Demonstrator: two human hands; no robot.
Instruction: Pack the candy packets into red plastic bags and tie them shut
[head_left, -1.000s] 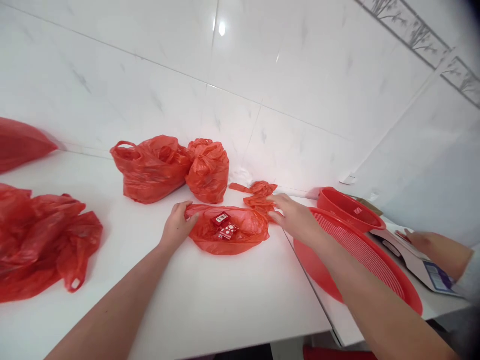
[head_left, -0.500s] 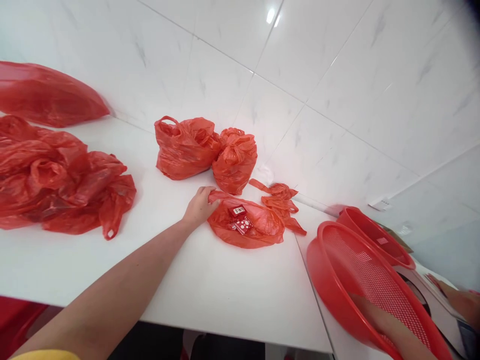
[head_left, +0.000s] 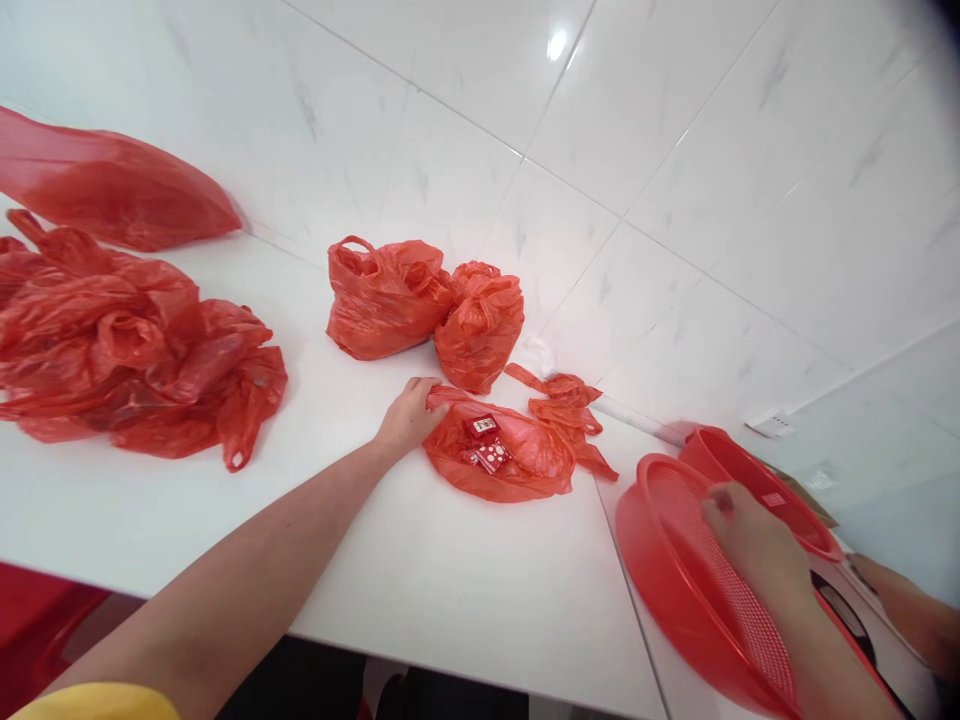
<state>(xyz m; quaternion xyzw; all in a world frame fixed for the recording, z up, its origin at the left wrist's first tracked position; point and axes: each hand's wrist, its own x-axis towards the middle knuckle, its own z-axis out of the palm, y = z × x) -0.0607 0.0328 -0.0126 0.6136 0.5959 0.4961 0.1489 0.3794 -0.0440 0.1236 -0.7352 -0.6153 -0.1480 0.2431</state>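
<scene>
With thumb and fingers closed, my left hand (head_left: 412, 412) pinches the left rim of an open red plastic bag (head_left: 536, 465) lying on the white table. Inside the bag are a small red packet with a white label (head_left: 484, 426) and a red packet with white dots (head_left: 493, 456). Over the near red plastic basket (head_left: 652, 560), which has mesh walls, my right hand (head_left: 754, 530) is raised with curled fingers. It is slightly blurred, and whatever its fingers hold is hidden.
Two filled red bags, the left one (head_left: 386, 305) and the right one (head_left: 480, 335), stand by the wall. A heap of red bags (head_left: 150, 350) lies left. Flat red bags (head_left: 566, 410) lie beyond mine. Behind a second basket (head_left: 795, 505), another person's hand (head_left: 892, 590) shows.
My right hand has come up out of the near basket, where it was hidden behind the rim. My left hand keeps its hold on the bag; the view has shifted slightly.
</scene>
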